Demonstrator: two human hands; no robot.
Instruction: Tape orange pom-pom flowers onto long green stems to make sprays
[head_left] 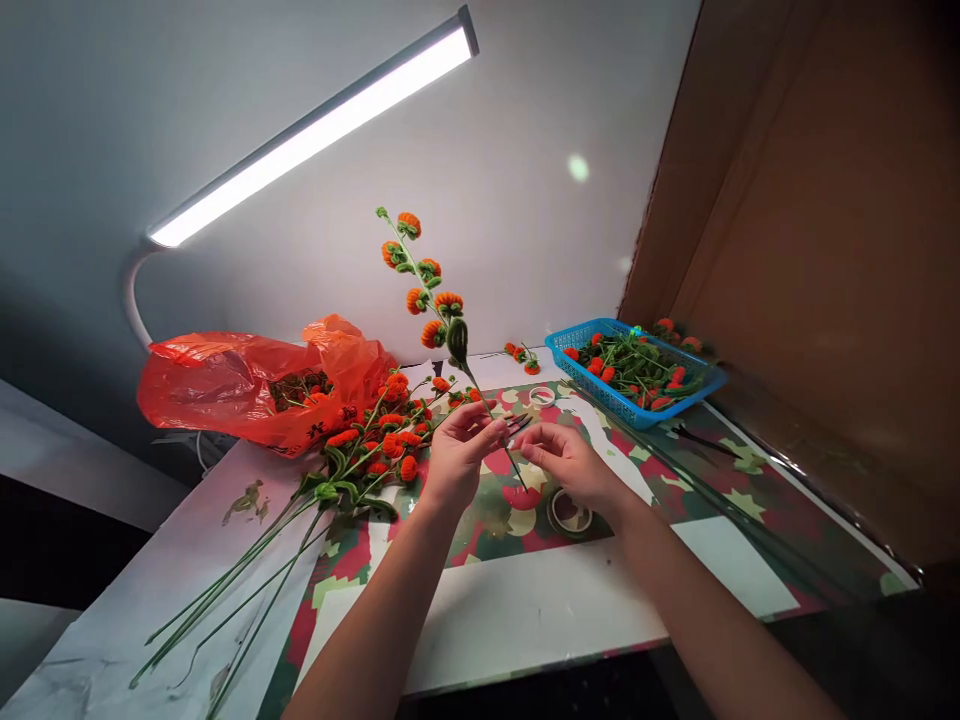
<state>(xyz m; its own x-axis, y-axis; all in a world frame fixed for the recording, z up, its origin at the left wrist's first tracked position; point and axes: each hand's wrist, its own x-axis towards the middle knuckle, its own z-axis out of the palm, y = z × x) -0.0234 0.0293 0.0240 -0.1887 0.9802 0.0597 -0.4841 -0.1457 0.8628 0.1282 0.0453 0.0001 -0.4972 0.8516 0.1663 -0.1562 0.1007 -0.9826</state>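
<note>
My left hand (462,455) is closed around the green stem of an artificial flower spray (433,290), held upright and leaning to the left. Fuzzy orange pumpkin-like blooms line its upper part, with a dark green looped leaf (457,340) below them. The bare lower end of the stem slants down to the right past my fingers. Close beside that end, my right hand (566,462) has its thumb and fingers curled together in a pinch; what lies in it, if anything, is too small to tell. Behind the hands, dark-bladed scissors or pliers (519,424) are partly hidden.
Finished-looking orange sprays (390,440) lie left, beside a red plastic bag (225,385). A blue basket (637,412) of orange and green pieces stands back right. Tape rolls (551,515) and a white ring (541,397) rest on the patterned mat (480,535). A lit lamp (322,130) hangs above.
</note>
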